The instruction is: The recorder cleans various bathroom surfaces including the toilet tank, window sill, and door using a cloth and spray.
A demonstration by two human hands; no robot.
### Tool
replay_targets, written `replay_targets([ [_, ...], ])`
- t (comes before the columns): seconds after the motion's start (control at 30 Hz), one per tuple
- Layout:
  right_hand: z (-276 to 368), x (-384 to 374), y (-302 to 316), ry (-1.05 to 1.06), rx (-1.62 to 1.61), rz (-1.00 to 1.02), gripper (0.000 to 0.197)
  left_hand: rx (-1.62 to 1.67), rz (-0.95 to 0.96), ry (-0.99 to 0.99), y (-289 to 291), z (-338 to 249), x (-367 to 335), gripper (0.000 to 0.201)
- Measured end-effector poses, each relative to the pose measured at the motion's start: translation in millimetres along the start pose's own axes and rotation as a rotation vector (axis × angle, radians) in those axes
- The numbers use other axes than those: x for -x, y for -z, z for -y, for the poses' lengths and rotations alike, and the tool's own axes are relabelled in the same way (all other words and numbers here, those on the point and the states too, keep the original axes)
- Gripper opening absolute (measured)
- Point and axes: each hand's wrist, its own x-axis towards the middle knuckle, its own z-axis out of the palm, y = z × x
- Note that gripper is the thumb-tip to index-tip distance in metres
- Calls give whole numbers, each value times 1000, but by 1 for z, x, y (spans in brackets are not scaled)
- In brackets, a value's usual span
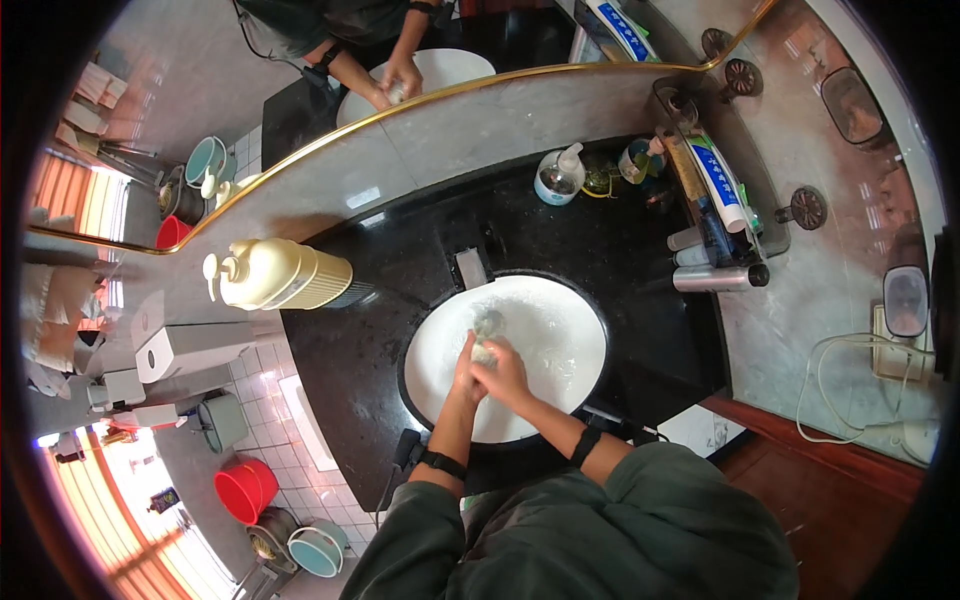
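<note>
Over the white oval sink [425, 330] my two hands are pressed together. Between them is a small pale, wet-looking thing [484, 354]; its kind cannot be made out, as the fingers cover most of it. My left hand [466, 370] closes on it from the left side. From the right, my right hand [507, 376] wraps its fingers round it. Just beyond the fingertips a grey-green patch shows in the basin, perhaps the drain under water. The metal faucet [470, 268] stands at the sink's far rim. Water and suds wet the bowl.
A large cream pump thermos [290, 275] stands left on the black counter [345, 420]. Behind the sink are a pump bottle [558, 178] and small jars. To the right, a rack holds a toothpaste tube [717, 180]; a silver cylinder [718, 278] lies below. A gold-edged mirror runs along the back.
</note>
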Motion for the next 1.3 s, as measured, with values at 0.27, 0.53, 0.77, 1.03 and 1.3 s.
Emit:
replay_targets([
  [0.27, 34, 11, 8, 278, 133, -35, 20, -185, -128, -93, -27, 3, -17, 36],
  [0.53, -13, -33, 23, 291, 183, -162, 16, -112, -299, -105, -58, 32, 8, 38],
  [0.77, -81, -61, 57, 182, 659, -242, 23, -696, -408, -220, -59, 10, 27, 47],
  [1.03, -97, -35, 31, 347, 853, 99, 50, -1655, -357, -659, -6, 13, 26, 67],
  [1.3, -111, -25, 26, 403, 945, 54, 47, -1733, -474, -680, -4, 16, 28, 66],
])
